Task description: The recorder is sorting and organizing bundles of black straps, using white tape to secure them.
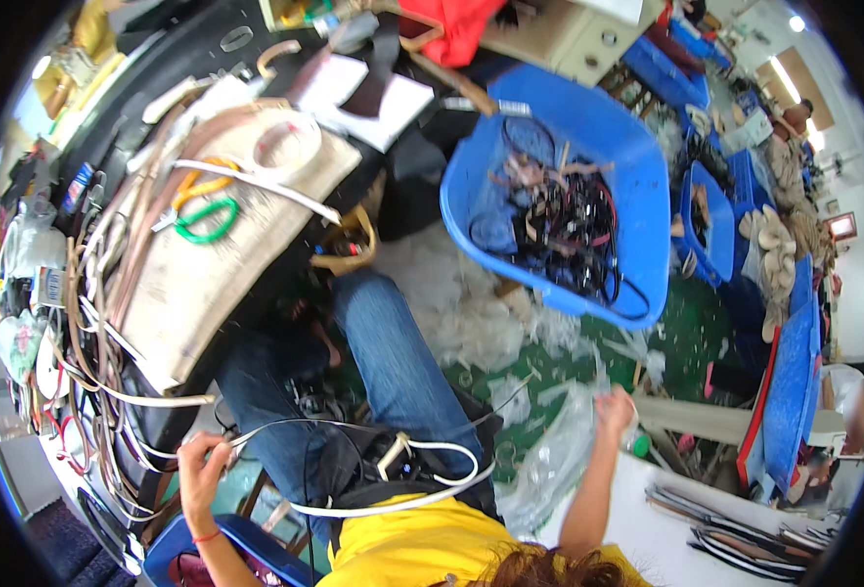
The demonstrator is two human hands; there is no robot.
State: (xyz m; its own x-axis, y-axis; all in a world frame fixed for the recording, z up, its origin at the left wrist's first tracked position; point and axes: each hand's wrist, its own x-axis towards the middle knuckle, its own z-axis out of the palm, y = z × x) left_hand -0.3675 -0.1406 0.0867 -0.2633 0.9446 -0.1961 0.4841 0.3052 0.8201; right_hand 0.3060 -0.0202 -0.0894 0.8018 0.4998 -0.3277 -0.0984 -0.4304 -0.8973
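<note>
My left hand is closed on a thin pale strap, which runs from the fingers across my lap. On my lap lies a white belt, curled in a loop, with a light-coloured buckle at one end. Whether the thin strap and the white belt are one piece I cannot tell. Out to the right, my right hand is raised with its fingers closed; what they hold, if anything, is too small to make out. Scissors with green and orange handles rest on the worktable board, beside a roll of tape.
Many straps hang over the table's left edge. A large blue bin holds a tangle of dark belts. Clear plastic lies on the green floor. More straps lie on a white surface at lower right. Another person is far right.
</note>
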